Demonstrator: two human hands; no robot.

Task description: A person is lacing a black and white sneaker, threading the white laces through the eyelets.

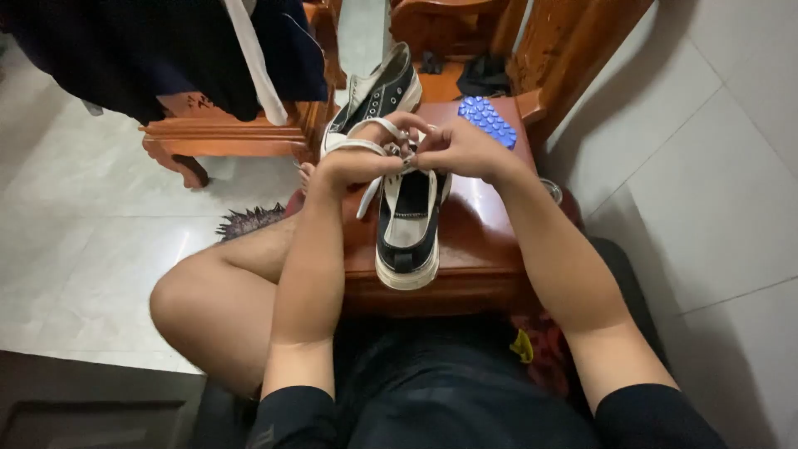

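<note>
**Lacing a black shoe on a small wooden desk**

Pale floor tiles surround a small reddish wooden desk (pixel 482 249), seen from above by a seated person with bare knees. On the desk lies a black low-top shoe (pixel 409 229) with a white sole, heel toward the person. Both hands meet just above its tongue. The left hand (pixel 357 162) pinches a flat white lace (pixel 370 145), which loops over its knuckles. The right hand (pixel 461 150) has its grip narrowed on the lace end beside the eyelets.

Doing this step well seems to call for keeping the lace flat and untwisted, pulling both sides evenly, and steadying the shoe.

Beyond the shoe, a second black shoe (pixel 378 96) leans upright. Right of that, a blue studded pad (pixel 488 121) lies on the desk. No container shows clearly; a round rim (pixel 552 190) at the desk's right edge cannot be made out.
</note>
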